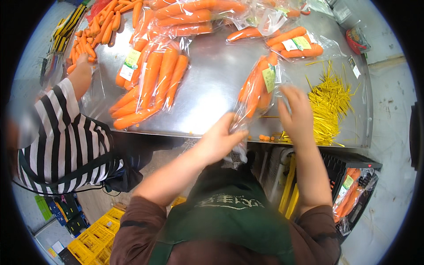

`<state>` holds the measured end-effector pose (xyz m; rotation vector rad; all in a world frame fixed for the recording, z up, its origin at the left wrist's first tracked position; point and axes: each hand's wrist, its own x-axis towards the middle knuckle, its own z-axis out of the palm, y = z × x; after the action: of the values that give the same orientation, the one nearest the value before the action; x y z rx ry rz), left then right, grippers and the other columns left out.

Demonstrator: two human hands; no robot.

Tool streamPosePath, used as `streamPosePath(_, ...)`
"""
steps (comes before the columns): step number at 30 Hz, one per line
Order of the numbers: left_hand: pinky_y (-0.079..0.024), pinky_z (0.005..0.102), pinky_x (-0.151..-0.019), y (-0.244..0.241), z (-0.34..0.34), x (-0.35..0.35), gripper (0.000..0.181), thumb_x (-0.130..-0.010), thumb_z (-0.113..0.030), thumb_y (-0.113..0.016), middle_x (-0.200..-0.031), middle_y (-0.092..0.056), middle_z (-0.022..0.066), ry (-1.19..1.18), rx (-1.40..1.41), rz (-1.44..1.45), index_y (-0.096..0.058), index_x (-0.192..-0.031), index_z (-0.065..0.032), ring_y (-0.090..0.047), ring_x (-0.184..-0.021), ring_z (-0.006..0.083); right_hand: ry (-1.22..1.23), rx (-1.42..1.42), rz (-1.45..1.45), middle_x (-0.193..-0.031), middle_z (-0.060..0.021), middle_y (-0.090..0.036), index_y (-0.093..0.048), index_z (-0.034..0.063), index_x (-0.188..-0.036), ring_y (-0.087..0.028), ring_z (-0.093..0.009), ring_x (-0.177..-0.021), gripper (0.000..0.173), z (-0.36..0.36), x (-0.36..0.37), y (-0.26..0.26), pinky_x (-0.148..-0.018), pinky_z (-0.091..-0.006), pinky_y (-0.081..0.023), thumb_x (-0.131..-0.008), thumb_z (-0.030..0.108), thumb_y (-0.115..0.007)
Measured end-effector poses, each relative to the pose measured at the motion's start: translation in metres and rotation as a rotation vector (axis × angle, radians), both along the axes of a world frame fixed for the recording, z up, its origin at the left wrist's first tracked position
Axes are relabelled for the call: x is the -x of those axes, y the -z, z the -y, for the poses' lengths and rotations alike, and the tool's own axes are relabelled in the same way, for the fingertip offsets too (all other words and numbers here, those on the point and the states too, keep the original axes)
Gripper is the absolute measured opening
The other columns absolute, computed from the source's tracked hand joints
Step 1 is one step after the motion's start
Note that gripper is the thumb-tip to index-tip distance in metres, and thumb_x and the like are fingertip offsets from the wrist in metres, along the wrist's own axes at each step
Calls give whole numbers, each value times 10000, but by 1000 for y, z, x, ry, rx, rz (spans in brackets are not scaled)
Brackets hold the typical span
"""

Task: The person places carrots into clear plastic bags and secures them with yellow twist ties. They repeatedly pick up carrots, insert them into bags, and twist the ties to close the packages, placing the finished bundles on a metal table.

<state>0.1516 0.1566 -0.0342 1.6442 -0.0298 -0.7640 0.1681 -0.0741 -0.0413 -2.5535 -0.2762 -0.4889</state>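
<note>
My left hand (223, 139) grips the gathered neck of a clear plastic bag of carrots (254, 89) near the front edge of the steel table (212, 79). The bag lies with its neck towards me and bears a green and white label. My right hand (296, 112), fingers apart and somewhat blurred, is at the right side of this bag; whether it touches the plastic I cannot tell. Beside it on the right lies a heap of yellow twist ties (328, 109). Behind the held bag lies another labelled bag of carrots (294, 44).
Bagged carrots (159, 76) are piled left of centre, loose carrots (106, 25) at the back left. A co-worker in a striped shirt (63, 132) reaches there from the left. A black crate (356, 185) with bagged carrots stands below right; yellow crates (96, 238) stand low left.
</note>
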Motion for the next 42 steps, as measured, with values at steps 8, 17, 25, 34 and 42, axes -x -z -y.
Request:
streamPosePath(8,-419,278,-563,87,39,92,327,-990,-393,-451,-751,-556,22,-237,881,-1085,-568,-927,-94,-529,-644,160,249,-1415,-851,-936,-40,-647,-589,8,-1106,-597,-109,-791,210,-52,126,48,-733,-246,-487,-951,149,-572)
streamPosePath(17,-463,294,-872,42,68,94,259,-967,-107,-513,-1025,-627,59,-150,-155,90,-526,-1199,8,-575,-937,118,29,-193,-325,-918,-213,-538,-539,-29,-900,-509,-389,-905,191,-61,148,51,-777,-466,-422,-772,109,-575)
streamPosePath(25,-433,217,-657,52,50,83,218,-992,-192,-514,-793,-538,-23,-201,-200,160,-577,-1078,-3,-489,-698,46,181,131,-268,-869,-113,-646,-656,41,-1009,-614,-271,-821,212,73,77,34,-740,-367,-478,-806,101,-652)
streamPosePath(34,-468,311,-887,73,43,116,487,-909,10,-577,-1158,-570,102,-585,480,-6,-346,-1332,-60,-554,-1007,160,246,-243,-350,-993,-177,-648,-632,19,-1074,-617,-332,-930,231,80,79,40,-803,-380,-478,-867,110,-590)
streamPosePath(42,-513,313,-786,80,15,111,364,-963,-181,-561,-1081,-638,100,-532,680,-427,-521,-1304,-62,-611,-871,154,-100,-379,-368,-931,-123,-614,-635,21,-991,-587,-242,-864,155,38,111,-4,-788,-309,-468,-836,29,-632)
